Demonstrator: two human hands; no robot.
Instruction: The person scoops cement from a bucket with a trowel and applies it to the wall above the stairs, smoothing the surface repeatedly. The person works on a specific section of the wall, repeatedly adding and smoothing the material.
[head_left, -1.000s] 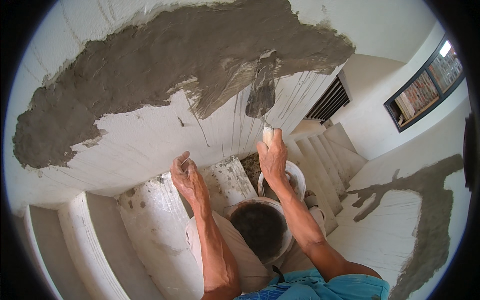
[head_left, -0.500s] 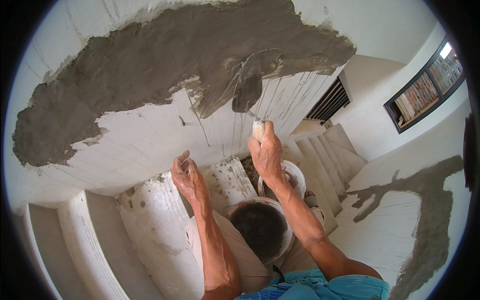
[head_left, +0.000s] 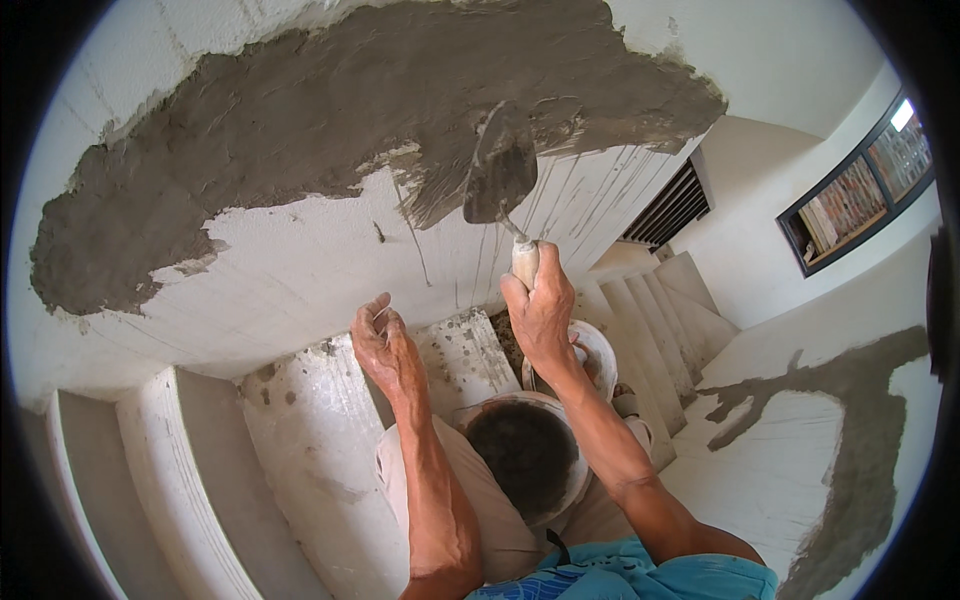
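My right hand [head_left: 538, 305] grips the pale handle of a steel trowel [head_left: 500, 165], its blade against the dark grey mortar patch [head_left: 280, 110] that spreads across the white wall [head_left: 310, 260]. Streaks run down the wall below the patch. My left hand [head_left: 390, 350] hangs near the foot of the wall, fingers loosely bent and slightly apart, holding nothing I can see. Between my legs sits a bucket [head_left: 515, 460] with dark wet mix, and a second pale bucket [head_left: 595, 350] stands behind it, partly hidden by my right hand.
Mortar-spattered stairs [head_left: 285, 430] step away to the left; another flight [head_left: 645, 330] runs along the right. The right wall [head_left: 760, 440] carries a grey mortar patch [head_left: 860, 440]. A slatted vent [head_left: 670, 200] and a dark-framed window [head_left: 850, 195] are beyond.
My right hand and the trowel have shifted left and upward since a second ago, the blade now tilted on the patch. The view has shifted slightly; my left hand stays low.
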